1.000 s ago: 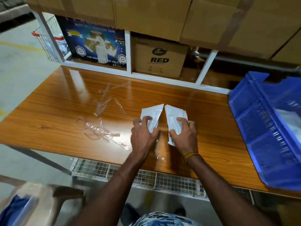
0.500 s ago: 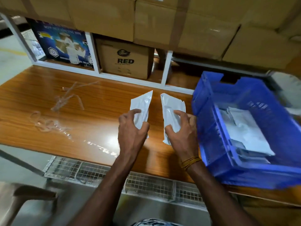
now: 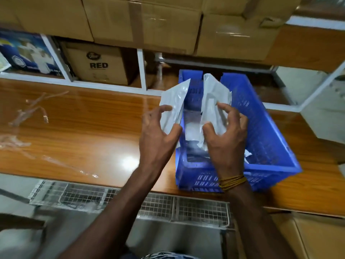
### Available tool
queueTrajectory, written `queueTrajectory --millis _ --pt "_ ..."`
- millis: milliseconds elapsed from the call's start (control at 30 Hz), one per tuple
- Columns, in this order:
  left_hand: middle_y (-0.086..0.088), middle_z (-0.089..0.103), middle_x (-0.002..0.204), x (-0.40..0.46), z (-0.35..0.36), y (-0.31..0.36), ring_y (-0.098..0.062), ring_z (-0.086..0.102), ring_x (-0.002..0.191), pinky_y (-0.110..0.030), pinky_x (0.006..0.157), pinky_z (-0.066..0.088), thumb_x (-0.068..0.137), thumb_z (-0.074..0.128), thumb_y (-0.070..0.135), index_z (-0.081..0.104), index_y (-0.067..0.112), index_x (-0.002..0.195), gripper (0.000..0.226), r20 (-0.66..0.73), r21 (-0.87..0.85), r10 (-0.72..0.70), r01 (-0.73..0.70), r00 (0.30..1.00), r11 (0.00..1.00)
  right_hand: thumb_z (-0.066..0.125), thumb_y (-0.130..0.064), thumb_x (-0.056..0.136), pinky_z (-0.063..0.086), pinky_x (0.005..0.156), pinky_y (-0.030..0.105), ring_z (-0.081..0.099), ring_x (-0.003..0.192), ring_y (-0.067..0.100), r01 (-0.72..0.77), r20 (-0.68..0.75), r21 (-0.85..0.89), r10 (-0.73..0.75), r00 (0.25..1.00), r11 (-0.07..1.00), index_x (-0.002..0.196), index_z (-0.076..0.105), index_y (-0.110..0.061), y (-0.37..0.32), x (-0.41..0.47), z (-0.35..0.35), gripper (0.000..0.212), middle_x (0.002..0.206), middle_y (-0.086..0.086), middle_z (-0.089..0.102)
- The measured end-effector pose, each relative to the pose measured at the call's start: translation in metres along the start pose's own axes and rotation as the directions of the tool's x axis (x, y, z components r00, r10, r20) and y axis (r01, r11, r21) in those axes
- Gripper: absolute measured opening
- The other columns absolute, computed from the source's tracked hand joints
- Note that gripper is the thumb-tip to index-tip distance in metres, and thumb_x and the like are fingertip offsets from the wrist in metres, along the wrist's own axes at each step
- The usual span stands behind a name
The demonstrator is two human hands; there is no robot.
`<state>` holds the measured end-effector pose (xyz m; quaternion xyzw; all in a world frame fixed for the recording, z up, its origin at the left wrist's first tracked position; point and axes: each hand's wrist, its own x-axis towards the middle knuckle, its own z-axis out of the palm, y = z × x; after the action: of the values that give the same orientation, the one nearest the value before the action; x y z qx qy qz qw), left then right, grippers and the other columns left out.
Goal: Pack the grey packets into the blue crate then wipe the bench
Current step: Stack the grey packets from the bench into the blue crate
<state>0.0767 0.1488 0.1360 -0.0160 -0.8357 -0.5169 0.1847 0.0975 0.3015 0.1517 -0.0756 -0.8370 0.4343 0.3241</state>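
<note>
My left hand point(image 3: 158, 135) grips one grey packet point(image 3: 174, 101) at the left rim of the blue crate point(image 3: 267, 139). My right hand point(image 3: 226, 135) grips a second grey packet point(image 3: 214, 101) above the inside of the crate. Both packets stand upright, held off the wooden bench point(image 3: 84, 124). More grey packets point(image 3: 192, 128) lie in the crate, partly hidden by my hands.
Clear plastic scraps point(image 3: 31, 113) lie on the left of the bench. Behind it a white shelf holds a "RED" carton point(image 3: 97, 64) and a blue tape box point(image 3: 28, 51), with large cartons point(image 3: 145, 21) stacked above. A wire-mesh rack point(image 3: 130, 200) runs under the front edge.
Both hands have lifted the two packets off the bench and carried them right, to the crate. The view has swung right with them.
</note>
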Motion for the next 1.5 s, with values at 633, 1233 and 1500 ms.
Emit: queueTrajectory --millis 633,1233,1500 --pt "-0.016 0.037 0.135 0.066 0.166 0.019 -0.043 0.041 0.123 -0.053 0.098 0.040 0.088 0.058 0.050 0.053 0.026 0.129 0.048 0.195 0.517 -0.321 0.181 0.927 0.837 0.065 -0.034 0.083 0.041 0.100 0.055 0.041 0.124 0.044 -0.255 0.228 -0.521 0.420 0.878 0.815 0.127 0.053 -0.019 0.143 0.096 0.021 0.047 0.137 0.020 0.033" --pt "-0.012 0.056 0.129 0.052 0.136 0.013 -0.034 0.054 0.116 -0.043 0.096 0.048 0.090 0.052 0.047 0.060 0.026 0.129 0.045 0.203 0.443 -0.082 -0.017 0.976 0.897 0.063 -0.048 0.083 0.051 0.092 0.047 0.060 0.108 0.038 -0.142 0.274 -0.385 0.259 0.926 0.912 0.120 0.066 -0.021 0.163 0.115 -0.021 0.047 0.114 0.018 0.065" --pt "-0.013 0.046 0.132 0.055 0.105 -0.009 -0.031 0.046 0.118 -0.037 0.091 0.040 0.090 0.057 0.045 0.055 0.025 0.134 0.048 0.072 0.491 -0.162 0.107 0.984 0.865 0.057 -0.052 0.079 0.058 0.075 0.047 0.066 0.089 0.032 -0.209 0.025 -0.364 0.234 0.972 0.908 0.108 0.070 -0.021 0.192 0.135 -0.076 0.044 0.098 0.013 0.071"
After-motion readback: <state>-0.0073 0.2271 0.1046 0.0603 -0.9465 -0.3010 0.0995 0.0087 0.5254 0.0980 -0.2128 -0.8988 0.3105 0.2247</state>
